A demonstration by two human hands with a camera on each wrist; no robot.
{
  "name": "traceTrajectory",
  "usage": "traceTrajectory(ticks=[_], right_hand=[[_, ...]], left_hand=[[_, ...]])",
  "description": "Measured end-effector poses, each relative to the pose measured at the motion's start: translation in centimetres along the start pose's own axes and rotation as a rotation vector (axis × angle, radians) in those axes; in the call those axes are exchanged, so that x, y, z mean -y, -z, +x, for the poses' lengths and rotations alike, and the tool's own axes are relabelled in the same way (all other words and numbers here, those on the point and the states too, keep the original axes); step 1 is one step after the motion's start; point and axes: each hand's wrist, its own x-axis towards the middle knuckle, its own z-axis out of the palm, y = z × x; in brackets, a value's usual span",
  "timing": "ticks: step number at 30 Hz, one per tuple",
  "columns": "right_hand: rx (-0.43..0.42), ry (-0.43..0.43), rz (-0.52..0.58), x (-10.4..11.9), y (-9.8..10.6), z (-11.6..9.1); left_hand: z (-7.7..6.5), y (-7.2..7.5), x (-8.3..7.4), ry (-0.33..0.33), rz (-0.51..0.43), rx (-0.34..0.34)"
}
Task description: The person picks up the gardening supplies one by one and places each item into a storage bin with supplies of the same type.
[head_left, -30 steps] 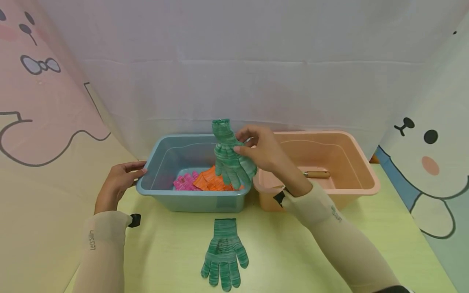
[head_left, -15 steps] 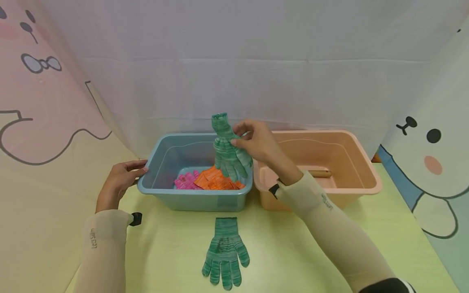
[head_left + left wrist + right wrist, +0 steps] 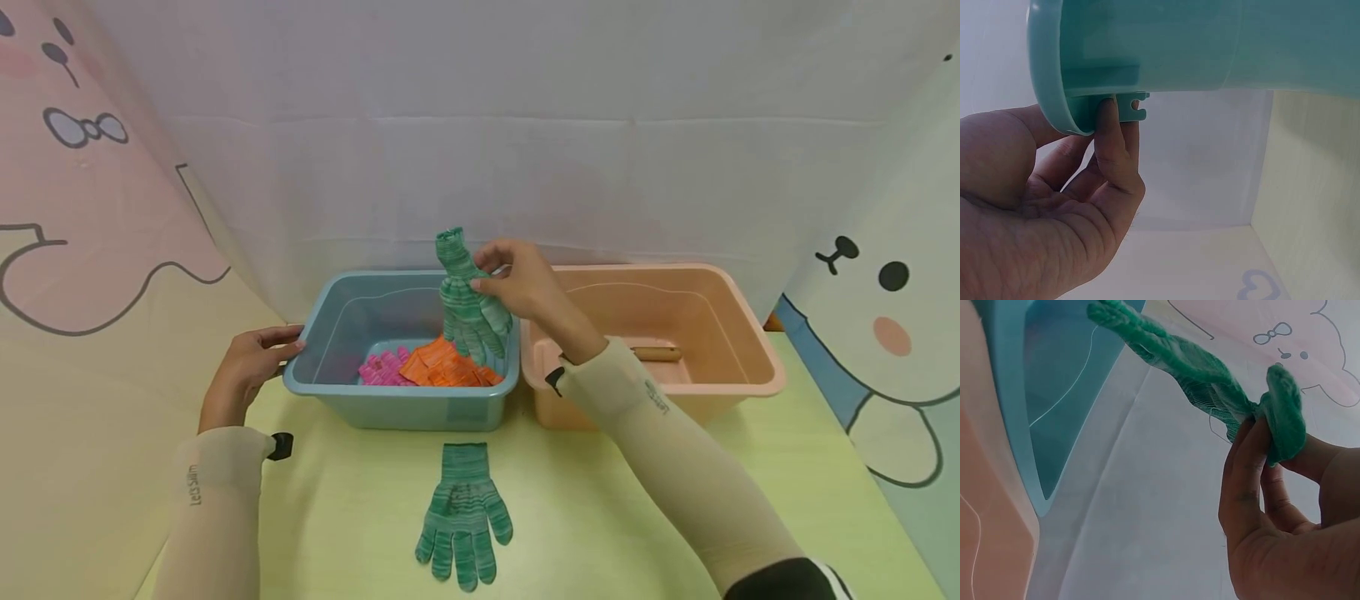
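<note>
Pinched between the thumb and fingers of my right hand (image 3: 522, 282) is a green striped knit glove (image 3: 468, 300). It hangs over the right part of the blue tub (image 3: 397, 410), cuff up and fingers down; the right wrist view shows the pinched fold of the glove (image 3: 1282, 419) close up. My left hand (image 3: 251, 367) grips the left rim of that tub, with fingers curled under the lip (image 3: 1047, 75) in the left wrist view. Inside the tub lie a pink glove (image 3: 384, 368) and an orange glove (image 3: 442, 367). A second green glove (image 3: 465, 521) lies flat in front, fingers toward me.
A peach tub (image 3: 675, 292) stands right beside the blue one, holding a wooden-handled tool (image 3: 657, 354), partly hidden by my right forearm. Both tubs stand on a pale yellow-green table (image 3: 337, 517). A white cloth (image 3: 480, 167) hangs behind, with cartoon-printed cloths at both sides.
My right hand has moved slightly up and left with the green glove, uncovering more of the orange glove. My left hand has stayed on the tub's rim.
</note>
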Motion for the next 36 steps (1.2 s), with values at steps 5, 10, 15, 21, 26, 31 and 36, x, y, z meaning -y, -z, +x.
traceTrajectory(ticks=[5, 10, 15, 21, 26, 31, 36], right_hand=[[0.015, -0.033, -0.009, 0.0, -0.3, 0.6], [0.023, -0.055, -0.014, 0.0, -0.6, 1.2], [0.024, -0.063, -0.016, -0.1, -1.0, 1.7], [0.016, -0.095, -0.033, -0.4, -1.1, 2.1], [0.003, -0.056, -0.068, -0.8, -1.1, 1.8], [-0.003, 0.029, -0.088, -1.2, -1.2, 0.8], [-0.001, 0.085, -0.063, -1.6, -1.1, -0.8]], left_hand=[[0.0, 0.0, 0.0, -0.002, -0.001, 0.004], [0.1, 0.0, 0.0, -0.002, -0.002, 0.002], [0.1, 0.1, -0.1, -0.004, 0.0, 0.004], [0.1, 0.0, -0.1, -0.006, -0.001, 0.002], [0.1, 0.1, 0.0, -0.003, -0.003, 0.007], [0.2, 0.2, 0.1, 0.001, -0.002, 0.005], [0.1, 0.2, 0.0, 0.01, -0.006, 0.009]])
